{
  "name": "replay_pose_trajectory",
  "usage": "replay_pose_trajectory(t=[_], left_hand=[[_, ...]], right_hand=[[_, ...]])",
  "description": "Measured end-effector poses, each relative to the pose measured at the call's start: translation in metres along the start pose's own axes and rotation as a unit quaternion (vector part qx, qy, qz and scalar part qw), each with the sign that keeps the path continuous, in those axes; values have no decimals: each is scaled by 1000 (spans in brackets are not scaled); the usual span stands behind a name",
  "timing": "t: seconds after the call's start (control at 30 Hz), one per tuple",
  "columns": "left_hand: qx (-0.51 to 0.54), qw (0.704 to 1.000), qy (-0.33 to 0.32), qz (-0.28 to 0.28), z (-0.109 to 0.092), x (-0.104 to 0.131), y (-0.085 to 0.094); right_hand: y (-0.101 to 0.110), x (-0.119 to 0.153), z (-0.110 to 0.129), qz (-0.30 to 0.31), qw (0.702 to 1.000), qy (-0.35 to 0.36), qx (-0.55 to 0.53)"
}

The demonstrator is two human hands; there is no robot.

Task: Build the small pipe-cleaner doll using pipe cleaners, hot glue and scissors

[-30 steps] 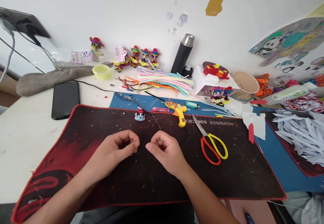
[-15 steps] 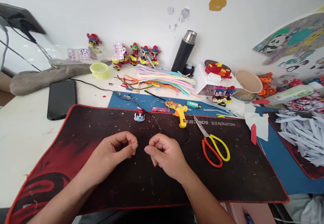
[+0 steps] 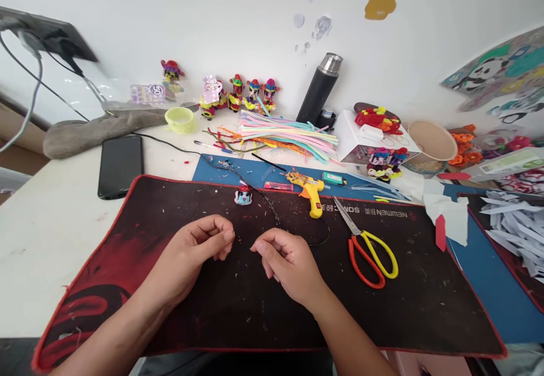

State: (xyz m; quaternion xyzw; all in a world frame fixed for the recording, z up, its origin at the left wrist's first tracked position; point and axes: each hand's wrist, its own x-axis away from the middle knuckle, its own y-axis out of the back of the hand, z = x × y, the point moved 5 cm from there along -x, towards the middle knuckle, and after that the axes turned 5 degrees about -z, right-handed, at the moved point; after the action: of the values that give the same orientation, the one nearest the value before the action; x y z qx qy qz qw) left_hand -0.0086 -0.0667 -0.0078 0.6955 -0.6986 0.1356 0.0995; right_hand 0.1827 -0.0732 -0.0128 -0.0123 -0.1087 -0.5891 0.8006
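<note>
Over the dark, red-edged mat (image 3: 263, 308), my left hand (image 3: 208, 243) has its thumb pressed to curled fingers; whatever lies between them is too small to make out. My right hand (image 3: 283, 254) is close by on the right, thumb against its bent fingers, and what it pinches, if anything, is hidden. A gap separates the two hands. Beyond them lies a small blue and pink doll head (image 3: 243, 195) with a red top. The yellow glue gun (image 3: 313, 195) rests at the mat's back edge. Scissors (image 3: 361, 234) with red and yellow handles lie right of my right hand.
A black phone (image 3: 121, 166) lies at the left. Behind the mat are pastel pipe cleaners (image 3: 284, 132), a black flask (image 3: 318, 90), a light green tape roll (image 3: 181, 120) and several small figures (image 3: 254, 94). White paper strips (image 3: 514, 229) are piled at the right.
The whole view has shifted, so most objects appear farther right. My hands are a little farther apart, and both keep their curled fingers.
</note>
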Motion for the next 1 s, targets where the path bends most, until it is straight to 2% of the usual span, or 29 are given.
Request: replay_pose_trajectory(t=[0.23,0.5,1.0], left_hand=[[-72,996,-26,38,-2,5,-5],[-150,986,-15,78,-8,6,-14],[-194,977,-1,84,-11,7,-20]], right_hand=[[0,-2,1,-13,1000,-14,-23],[0,-2,-2,-16,999,1,-43],[0,-2,2,-13,1000,17,-13]])
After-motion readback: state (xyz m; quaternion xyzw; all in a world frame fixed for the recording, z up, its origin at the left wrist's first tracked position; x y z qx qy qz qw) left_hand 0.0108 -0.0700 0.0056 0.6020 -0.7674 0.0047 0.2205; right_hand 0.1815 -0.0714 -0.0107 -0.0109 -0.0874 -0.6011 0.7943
